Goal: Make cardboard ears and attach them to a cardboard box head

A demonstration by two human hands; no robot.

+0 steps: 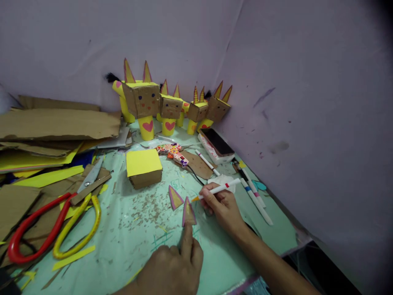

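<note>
Taking the near triangle (188,212) as the middle of my dial, I have the scissors (87,184) out at nine o'clock, blades aimed toward one. Between ten and eleven sits the box (144,163), yellow on top, with no ears on it. Up around twelve stand four figures (143,100) with marked fronts and pointed ears (129,73), so they look finished to me. The far triangle (175,198) lies just beside the near one, between ten and eleven, unheld. Both triangles have yellow faces and purple edges, so I judge the cutting done and the colouring well along; how much marking is left I can't tell, and both remain loose. The near one lies on the table (113,205), tip toward twelve, long axis running twelve to six; the far one points to eleven, axis eleven to five. From six comes the left hand (173,262), index finger straight and pressing on the near triangle's base, other fingers folded, thumb hidden from me. At three the right hand (222,205) pinches a pen (220,188), tip toward eight, by that triangle's right edge; whether they touch I can't tell. Spare pens (257,203) lie farther out at three.
</note>
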